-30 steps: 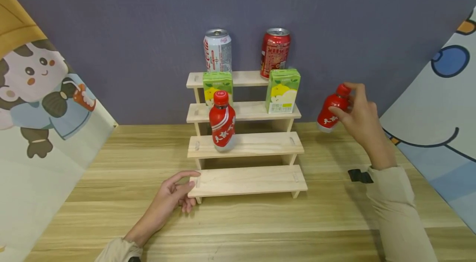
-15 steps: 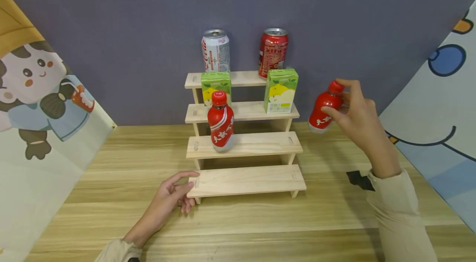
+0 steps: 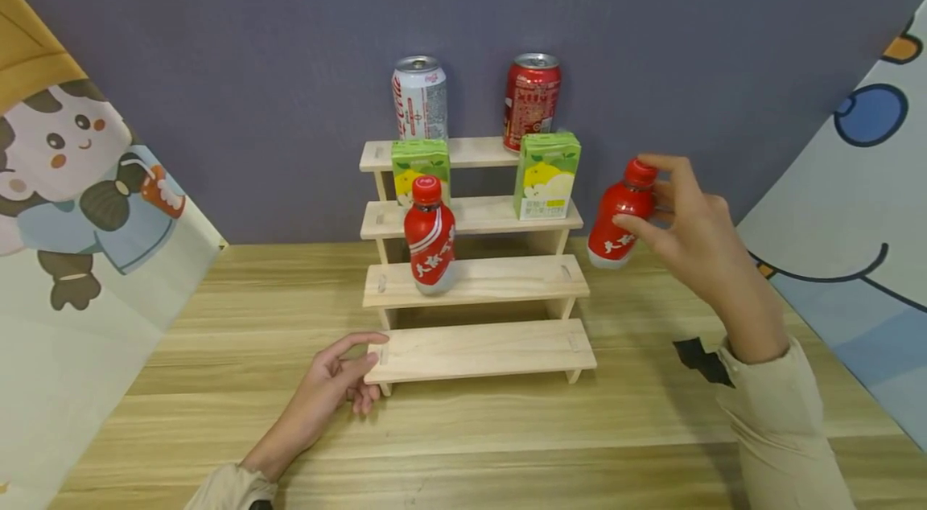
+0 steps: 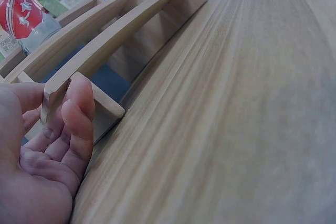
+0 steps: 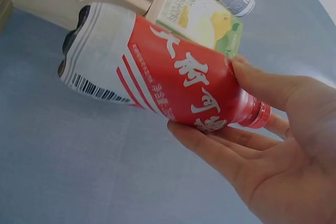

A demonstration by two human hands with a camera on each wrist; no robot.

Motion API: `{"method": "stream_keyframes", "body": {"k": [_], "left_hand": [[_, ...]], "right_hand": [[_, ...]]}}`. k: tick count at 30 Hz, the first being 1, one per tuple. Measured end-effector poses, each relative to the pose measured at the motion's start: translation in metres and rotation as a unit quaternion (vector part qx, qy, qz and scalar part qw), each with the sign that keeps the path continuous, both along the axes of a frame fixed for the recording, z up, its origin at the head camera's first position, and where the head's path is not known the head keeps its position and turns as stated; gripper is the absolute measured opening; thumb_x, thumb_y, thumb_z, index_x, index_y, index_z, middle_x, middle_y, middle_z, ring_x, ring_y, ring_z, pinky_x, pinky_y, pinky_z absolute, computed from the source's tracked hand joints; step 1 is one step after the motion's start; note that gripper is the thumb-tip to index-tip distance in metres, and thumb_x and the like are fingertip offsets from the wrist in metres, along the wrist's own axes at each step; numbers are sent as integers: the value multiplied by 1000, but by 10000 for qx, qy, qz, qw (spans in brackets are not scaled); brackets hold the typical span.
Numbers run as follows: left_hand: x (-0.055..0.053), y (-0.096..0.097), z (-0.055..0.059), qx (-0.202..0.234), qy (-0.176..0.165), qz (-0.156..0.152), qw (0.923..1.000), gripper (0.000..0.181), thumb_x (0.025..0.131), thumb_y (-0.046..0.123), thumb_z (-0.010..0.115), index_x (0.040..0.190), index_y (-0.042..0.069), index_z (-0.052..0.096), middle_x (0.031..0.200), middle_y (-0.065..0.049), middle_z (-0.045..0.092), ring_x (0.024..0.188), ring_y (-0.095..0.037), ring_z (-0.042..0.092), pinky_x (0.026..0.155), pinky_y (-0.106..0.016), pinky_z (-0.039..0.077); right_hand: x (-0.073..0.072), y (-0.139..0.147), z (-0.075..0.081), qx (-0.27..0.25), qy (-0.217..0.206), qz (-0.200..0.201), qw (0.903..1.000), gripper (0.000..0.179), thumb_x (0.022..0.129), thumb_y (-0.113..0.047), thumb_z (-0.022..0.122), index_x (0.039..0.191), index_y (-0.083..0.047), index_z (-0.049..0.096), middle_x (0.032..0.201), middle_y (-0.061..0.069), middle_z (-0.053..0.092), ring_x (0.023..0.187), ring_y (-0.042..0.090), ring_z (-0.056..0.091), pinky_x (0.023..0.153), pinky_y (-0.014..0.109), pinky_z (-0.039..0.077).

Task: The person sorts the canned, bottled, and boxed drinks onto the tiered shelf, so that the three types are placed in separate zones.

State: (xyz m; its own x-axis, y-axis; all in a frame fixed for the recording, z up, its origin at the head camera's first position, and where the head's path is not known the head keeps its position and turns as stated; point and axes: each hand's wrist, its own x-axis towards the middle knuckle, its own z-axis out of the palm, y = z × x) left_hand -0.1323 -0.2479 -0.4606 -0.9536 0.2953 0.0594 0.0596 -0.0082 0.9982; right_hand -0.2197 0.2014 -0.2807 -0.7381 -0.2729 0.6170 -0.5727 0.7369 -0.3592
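My right hand (image 3: 691, 232) holds a red soda bottle (image 3: 615, 222) by its upper part, tilted and in the air to the right of a wooden tiered shelf (image 3: 481, 351). In the right wrist view, thumb and fingers grip that bottle (image 5: 178, 74) near its neck, and its white base points away from the palm. My left hand (image 3: 336, 377) pinches the left end of the lowest step; the left wrist view shows thumb and fingers around the board end (image 4: 55, 90). A second red bottle (image 3: 430, 240) stands at the left of the second step from below.
On the third step stand two green juice boxes (image 3: 548, 176), the left one partly behind the standing bottle. A white cola can (image 3: 422, 100) and a red cola can (image 3: 532, 102) are on the top step. A grey wall (image 3: 290, 92) rises behind; printed panels (image 3: 87, 172) flank the wooden table (image 3: 463, 446).
My right hand has carried its bottle left and slightly down, closer to the shelf's right side. The left hand keeps its grip on the lowest step.
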Motion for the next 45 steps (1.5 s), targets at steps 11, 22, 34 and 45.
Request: {"method": "stream_keyframes", "body": {"k": [11, 22, 34, 45], "left_hand": [[0, 0, 0, -3, -16, 5, 10000, 38, 104, 16, 54, 139, 1, 49, 69, -17, 69, 53, -18, 62, 45, -29, 51], [-1, 0, -1, 33, 47, -25, 10000, 38, 105, 16, 53, 139, 2, 49, 70, -20, 68, 53, -19, 62, 45, -30, 51], [1, -2, 0, -86, -99, 42, 9999, 38, 104, 17, 53, 139, 2, 50, 69, -21, 68, 53, -18, 62, 45, -29, 52], [-1, 1, -2, -47, -40, 64, 10000, 37, 104, 17, 53, 139, 5, 51, 69, -17, 69, 53, -17, 63, 45, -30, 52]], "right_hand": [[10, -14, 2, -63, 86, 468, 9988, 79, 78, 0, 84, 142, -4, 39, 124, 25, 65, 101, 37, 69, 80, 45, 57], [10, -35, -6, -12, 80, 1009, 9949, 79, 80, -2, 82, 146, -10, 39, 127, 21, 64, 103, 33, 69, 83, 44, 58], [6, -48, -16, -242, -24, 1093, 9937, 83, 84, -8, 80, 153, -19, 36, 134, 18, 61, 111, 33, 66, 84, 44, 59], [5, -51, -21, -444, -106, 919, 9947, 94, 84, -5, 80, 158, -16, 23, 133, 23, 59, 109, 37, 66, 86, 48, 57]]}}
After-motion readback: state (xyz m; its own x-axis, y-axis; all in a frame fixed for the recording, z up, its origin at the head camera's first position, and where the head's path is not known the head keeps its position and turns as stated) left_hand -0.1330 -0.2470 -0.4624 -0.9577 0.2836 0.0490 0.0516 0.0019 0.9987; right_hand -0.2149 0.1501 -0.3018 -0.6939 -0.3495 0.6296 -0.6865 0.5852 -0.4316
